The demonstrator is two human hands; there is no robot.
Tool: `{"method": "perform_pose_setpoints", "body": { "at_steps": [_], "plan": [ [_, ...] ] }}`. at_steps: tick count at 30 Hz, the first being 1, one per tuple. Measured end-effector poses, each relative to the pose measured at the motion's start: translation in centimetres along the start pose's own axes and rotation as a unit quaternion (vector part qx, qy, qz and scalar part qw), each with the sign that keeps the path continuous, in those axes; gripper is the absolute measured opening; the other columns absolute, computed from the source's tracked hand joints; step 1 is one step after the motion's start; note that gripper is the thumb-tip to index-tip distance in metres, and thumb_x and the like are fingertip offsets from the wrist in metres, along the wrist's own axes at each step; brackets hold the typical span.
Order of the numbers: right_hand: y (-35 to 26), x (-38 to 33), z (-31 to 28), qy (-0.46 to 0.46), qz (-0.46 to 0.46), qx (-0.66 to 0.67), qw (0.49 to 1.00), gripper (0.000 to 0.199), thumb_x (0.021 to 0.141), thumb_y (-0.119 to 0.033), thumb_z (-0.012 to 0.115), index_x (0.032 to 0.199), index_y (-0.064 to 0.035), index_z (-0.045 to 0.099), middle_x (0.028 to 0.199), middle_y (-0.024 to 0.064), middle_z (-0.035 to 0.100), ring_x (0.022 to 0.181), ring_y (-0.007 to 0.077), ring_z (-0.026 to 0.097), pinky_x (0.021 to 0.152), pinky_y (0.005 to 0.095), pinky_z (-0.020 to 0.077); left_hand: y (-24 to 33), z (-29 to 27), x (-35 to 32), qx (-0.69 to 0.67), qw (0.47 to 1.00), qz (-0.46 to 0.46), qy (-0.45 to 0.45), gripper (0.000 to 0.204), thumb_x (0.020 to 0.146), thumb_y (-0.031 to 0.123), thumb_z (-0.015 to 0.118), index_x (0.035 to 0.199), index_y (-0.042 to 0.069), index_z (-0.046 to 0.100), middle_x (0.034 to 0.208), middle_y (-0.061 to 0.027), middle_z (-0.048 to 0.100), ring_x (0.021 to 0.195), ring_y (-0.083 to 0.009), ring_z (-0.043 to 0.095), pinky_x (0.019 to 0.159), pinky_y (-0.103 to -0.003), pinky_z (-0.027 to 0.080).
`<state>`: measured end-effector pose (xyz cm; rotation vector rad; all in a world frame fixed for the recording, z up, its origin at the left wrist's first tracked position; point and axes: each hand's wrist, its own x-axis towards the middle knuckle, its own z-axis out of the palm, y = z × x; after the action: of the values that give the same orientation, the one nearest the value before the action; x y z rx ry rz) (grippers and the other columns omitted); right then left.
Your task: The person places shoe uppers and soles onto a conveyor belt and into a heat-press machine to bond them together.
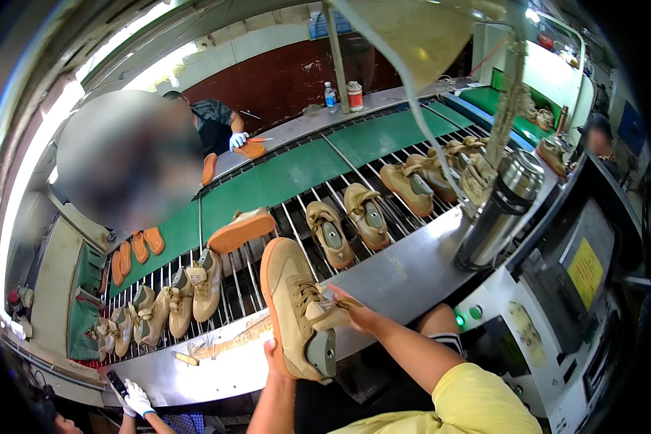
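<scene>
One tan shoe (291,282) is in my grip, raised above the near metal ledge (405,282), toe pointing away from me and its orange sole edge facing left. My left hand (275,359) is closed around the heel end, thumb along the side. My right hand (356,315) is at the laces (308,292) and tongue, fingers bent; whether they pinch anything I cannot tell. Just beyond the toe, another tan shoe (241,230) lies tipped on the metal rods (289,217), orange sole showing. A row of tan shoes (179,307) stands to my left, more (365,217) to my right. A steel thermos (500,210) stands on the ledge at right. Past the rods runs a green belt (267,181); across it, a co-worker's gloved hand (239,140) touches an orange sole (252,150).
</scene>
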<state>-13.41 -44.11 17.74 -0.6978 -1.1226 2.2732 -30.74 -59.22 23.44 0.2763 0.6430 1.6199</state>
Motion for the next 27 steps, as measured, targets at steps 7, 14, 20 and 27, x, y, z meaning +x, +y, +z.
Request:
{"method": "perform_pose_setpoints", "body": {
  "at_steps": [7,14,20,27],
  "plan": [
    [-6.0,-14.0,3.0,-0.292,-0.096,0.452,0.837,0.072,0.092,-0.056,0.046,0.143,-0.0059,0.035,0.141,0.0157,0.044,0.121,0.0305,0.051,0.098,0.0458,0.0452,-8.9,11.0,-3.6,-0.107,0.931,-0.237,-0.258,0.096,0.074,0.074,0.052,0.144,0.011,0.034,0.144,-0.0192,0.037,0.125,-0.0409,0.043,0.102,-0.066,0.034],
    [-10.5,-28.8,3.2,0.001,-0.222,0.422,0.879,0.058,0.098,-0.041,0.042,0.143,-0.0048,0.033,0.141,0.0145,0.042,0.123,0.0324,0.047,0.105,0.0451,0.041,-11.7,20.2,-6.0,0.274,0.835,-0.292,-0.377,0.079,0.085,0.056,0.063,0.133,-0.004,0.046,0.127,-0.009,0.054,0.118,-0.0191,0.051,0.1,-0.035,0.04],
    [-0.9,-35.2,-5.1,-0.027,-0.345,0.343,0.873,0.061,0.099,-0.039,0.041,0.149,-0.0085,0.02,0.151,0.0121,0.027,0.132,0.0288,0.039,0.113,0.0409,0.0311,-18.7,24.8,-12.3,0.296,0.766,-0.375,-0.43,0.067,0.089,0.033,0.066,0.139,-0.003,0.04,0.131,-0.0069,0.052,0.12,-0.015,0.047,0.101,-0.031,0.037],
    [-1.5,-44.0,-3.1,-0.007,-0.355,0.429,0.831,0.067,0.099,-0.041,0.04,0.151,-0.0098,0.01,0.155,0.01,0.018,0.136,0.0244,0.035,0.115,0.0404,0.0275,-22.8,23.1,-13.8,0.118,0.745,-0.493,-0.433,0.067,0.093,0.041,0.057,0.141,0.0,0.036,0.135,-0.0107,0.05,0.124,-0.0225,0.048,0.104,-0.04,0.038]
  ]
}}
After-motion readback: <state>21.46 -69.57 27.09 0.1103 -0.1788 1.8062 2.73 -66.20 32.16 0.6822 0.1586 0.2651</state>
